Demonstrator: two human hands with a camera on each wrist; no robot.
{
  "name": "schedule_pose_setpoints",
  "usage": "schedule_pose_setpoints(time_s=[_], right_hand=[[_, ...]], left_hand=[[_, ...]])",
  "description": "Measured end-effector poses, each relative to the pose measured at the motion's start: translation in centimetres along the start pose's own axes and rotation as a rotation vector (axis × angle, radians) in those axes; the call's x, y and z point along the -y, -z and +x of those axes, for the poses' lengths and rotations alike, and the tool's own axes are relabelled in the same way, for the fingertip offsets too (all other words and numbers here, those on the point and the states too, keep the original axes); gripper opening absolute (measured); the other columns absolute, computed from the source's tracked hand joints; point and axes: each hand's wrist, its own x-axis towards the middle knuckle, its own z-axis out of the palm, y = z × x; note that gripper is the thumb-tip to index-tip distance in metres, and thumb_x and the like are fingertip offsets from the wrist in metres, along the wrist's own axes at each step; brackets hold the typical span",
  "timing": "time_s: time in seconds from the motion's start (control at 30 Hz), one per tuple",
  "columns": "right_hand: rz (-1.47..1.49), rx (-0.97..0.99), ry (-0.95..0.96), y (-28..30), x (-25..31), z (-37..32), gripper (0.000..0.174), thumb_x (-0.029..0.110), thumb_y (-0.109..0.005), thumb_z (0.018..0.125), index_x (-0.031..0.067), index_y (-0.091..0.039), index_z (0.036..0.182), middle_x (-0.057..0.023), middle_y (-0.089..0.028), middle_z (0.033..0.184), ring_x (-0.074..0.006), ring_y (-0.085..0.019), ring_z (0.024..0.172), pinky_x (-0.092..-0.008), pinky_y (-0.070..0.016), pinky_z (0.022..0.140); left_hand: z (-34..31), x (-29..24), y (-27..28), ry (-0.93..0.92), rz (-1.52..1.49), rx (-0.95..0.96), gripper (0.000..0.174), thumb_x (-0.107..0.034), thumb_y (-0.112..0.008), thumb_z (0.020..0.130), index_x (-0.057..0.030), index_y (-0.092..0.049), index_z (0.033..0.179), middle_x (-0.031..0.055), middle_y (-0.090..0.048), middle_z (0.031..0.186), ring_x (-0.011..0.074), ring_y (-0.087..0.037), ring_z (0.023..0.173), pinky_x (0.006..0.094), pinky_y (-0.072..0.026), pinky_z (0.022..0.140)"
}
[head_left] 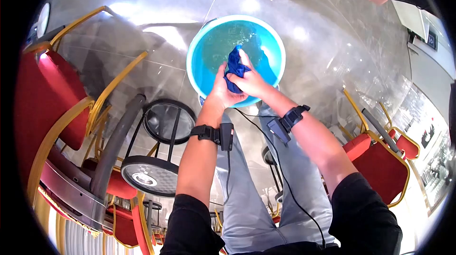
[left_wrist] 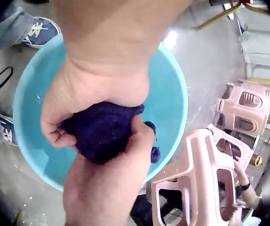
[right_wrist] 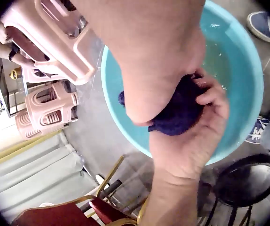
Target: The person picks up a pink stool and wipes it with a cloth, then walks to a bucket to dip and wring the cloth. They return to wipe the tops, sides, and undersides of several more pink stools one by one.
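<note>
A bunched dark blue cloth (head_left: pixel 233 67) is squeezed between both hands over a light blue basin (head_left: pixel 283 60) with water in it. My left hand (head_left: pixel 222 89) grips the cloth from the left and below, fingers curled up around it. From the other side my right hand (head_left: pixel 252 83) grips it, the thumb laid across the folds. In the left wrist view the wadded cloth (left_wrist: pixel 102 132) fills the space between the two palms, and a twisted end pokes out beside the right hand. The right wrist view shows the left fingers (right_wrist: pixel 212 92) bent over the cloth's edge.
The basin stands on a shiny grey tile floor, just ahead of the person's blue sneakers (left_wrist: pixel 41 32). Red chairs (head_left: pixel 61 98) with gold frames and a black round stool (head_left: pixel 149 174) are at the left, more red chairs (head_left: pixel 382 169) at the right. Pink plastic stools (left_wrist: pixel 203 169) stand beyond the basin.
</note>
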Motion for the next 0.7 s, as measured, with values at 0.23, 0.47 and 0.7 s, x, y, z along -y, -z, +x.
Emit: schedule_pose_setpoints(time_s=[0.23, 0.47, 0.7], right_hand=[[-0.261, 0.237, 0.005, 2.2, 2.6, 0.3, 0.056, 0.039, -0.074, 0.085, 0.0047, -0.065, 0.129, -0.0245, -0.058, 0.136, -0.0449, -0.055, 0.127, -0.0475, -0.0460, 0.108], [-0.109, 0.141, 0.293, 2.0, 3.7, -0.8, 0.052, 0.023, -0.074, 0.089, 0.0086, -0.058, 0.136, -0.0192, -0.055, 0.142, -0.0413, -0.050, 0.136, -0.0454, -0.0440, 0.111], [-0.032, -0.150, 0.471, 0.9, 4.1, -0.9, 0.023, 0.006, -0.072, 0.085, 0.0036, -0.062, 0.105, -0.0176, -0.059, 0.117, -0.0405, -0.056, 0.120, -0.0467, -0.0483, 0.100]], left_hand=[[1.5, -0.1, 0.8, -0.102, -0.045, 0.022, 0.063, -0.070, -0.039, 0.098, -0.0153, -0.062, 0.122, 0.0093, -0.067, 0.119, 0.0284, -0.064, 0.111, 0.0497, -0.0503, 0.094], [2.2, -0.7, 2.9, -0.178, -0.034, 0.105, 0.038, -0.041, -0.044, 0.101, -0.0115, -0.064, 0.114, 0.0100, -0.069, 0.112, 0.0253, -0.069, 0.103, 0.0431, -0.0570, 0.092], [1.4, -0.1, 0.7, -0.195, -0.122, 0.357, 0.022, -0.034, -0.055, 0.102, -0.0141, -0.064, 0.101, 0.0055, -0.069, 0.095, 0.0215, -0.070, 0.088, 0.0378, -0.0589, 0.081]])
